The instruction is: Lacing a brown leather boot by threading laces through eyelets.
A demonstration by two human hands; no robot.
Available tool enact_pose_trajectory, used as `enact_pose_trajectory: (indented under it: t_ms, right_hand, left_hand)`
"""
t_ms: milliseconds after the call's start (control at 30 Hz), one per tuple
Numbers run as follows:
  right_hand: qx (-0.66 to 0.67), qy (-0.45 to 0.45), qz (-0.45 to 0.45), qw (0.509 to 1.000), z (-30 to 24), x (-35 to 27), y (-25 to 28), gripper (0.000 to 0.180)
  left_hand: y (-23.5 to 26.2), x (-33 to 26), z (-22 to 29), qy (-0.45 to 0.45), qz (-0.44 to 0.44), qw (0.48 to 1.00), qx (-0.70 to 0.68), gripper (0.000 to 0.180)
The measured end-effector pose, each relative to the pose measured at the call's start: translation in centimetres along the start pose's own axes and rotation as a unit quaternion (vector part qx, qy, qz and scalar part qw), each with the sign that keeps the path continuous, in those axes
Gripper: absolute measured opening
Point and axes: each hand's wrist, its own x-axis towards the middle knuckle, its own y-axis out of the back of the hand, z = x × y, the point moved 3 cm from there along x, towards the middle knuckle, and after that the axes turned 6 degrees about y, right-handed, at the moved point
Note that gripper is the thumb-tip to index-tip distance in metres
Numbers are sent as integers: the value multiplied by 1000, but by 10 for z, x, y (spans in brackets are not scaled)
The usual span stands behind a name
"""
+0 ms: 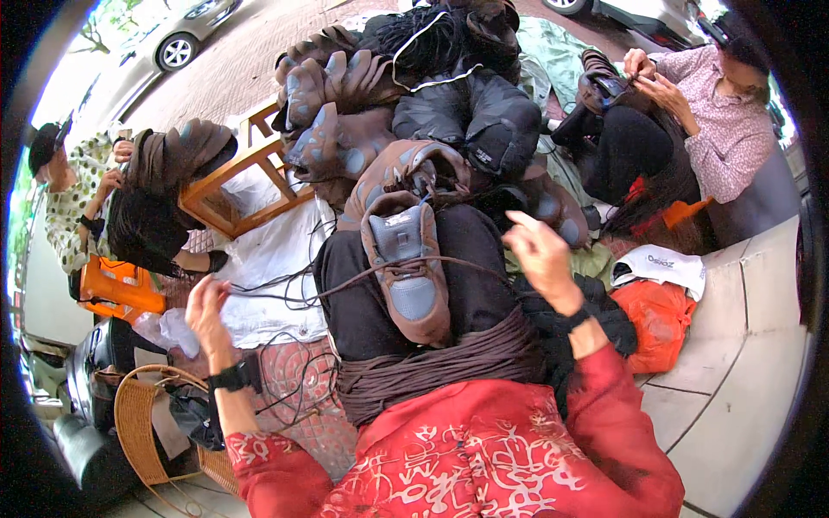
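Observation:
A brown shoe (406, 268) with blue-grey toe and tongue lies across my dark-trousered lap, toe toward me. Dark shoelace crosses its upper and stretches out to both sides. My left hand (209, 315) is off to the left, fingertips pinched on the lace. Out to the right is my right hand (542, 259), fingers curled where the other lace end runs and the index finger sticking out, slightly blurred. A thick bundle of brown laces (440, 367) lies over my upper thighs, against my red top.
A big heap of brown shoes (345, 142) rises beyond my knees. Wooden stool frame (250, 186) stands left of it. Two people handle shoes, one (73, 194) far left, one (721, 112) far right. Orange bag (656, 324) and white cap (661, 266) lie right; wicker chair (138, 423) left.

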Motion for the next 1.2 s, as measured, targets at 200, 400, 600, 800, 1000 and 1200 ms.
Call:
enact_pose_trajectory:
  t_ms: [200,400,600,800,1000,1200]
  right_hand:
    - [269,-215,-233,910,-12,15,-81,15]
    - [193,-195,-220,936,-17,22,-90,15]
    - [96,-111,-234,961,-16,29,-93,14]
    - [24,70,-248,966,-23,36,-93,15]
    - [293,-236,-247,893,-7,25,-92,6]
    - [170,-89,-239,952,-26,34,-87,10]
  left_hand:
    - [-162,-45,37,69,-293,949,-94,37]
    - [-238,-76,31,156,-388,905,-72,17]
    - [-258,-88,18,77,-409,907,58,15]
    - [-257,-94,12,88,-411,907,26,15]
    - [-256,-93,16,135,-404,904,-13,17]
    - [-215,-82,14,74,-280,950,-114,14]
